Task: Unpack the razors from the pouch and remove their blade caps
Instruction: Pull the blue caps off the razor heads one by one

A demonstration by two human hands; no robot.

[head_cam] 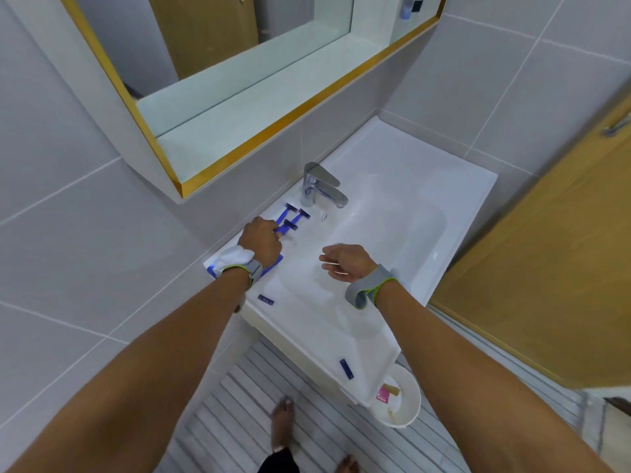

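Observation:
Three blue razors lie side by side on the sink ledge left of the tap, their heads at the far end: one (pixel 291 208), a second (pixel 304 213) and the nearest (pixel 291 226). My left hand (pixel 261 238) rests on the ledge, fingertips pinching the nearest razor's handle. Under that wrist lies the blue and white pouch (pixel 232 257). Above the basin my right hand (pixel 346 261) hovers palm up, its fingers curled around a thin pale piece that I cannot identify. Two small dark blue pieces lie on the sink rim, one (pixel 265 299) near my left forearm and one (pixel 346 369) at the front corner.
A chrome tap (pixel 321 186) stands behind the white sink (pixel 444 199). A mirror cabinet with a yellow edge (pixel 273 128) hangs above. A white bin (pixel 406 401) with scraps sits on the floor under the sink's front corner. A wooden door (pixel 546 285) is to the right.

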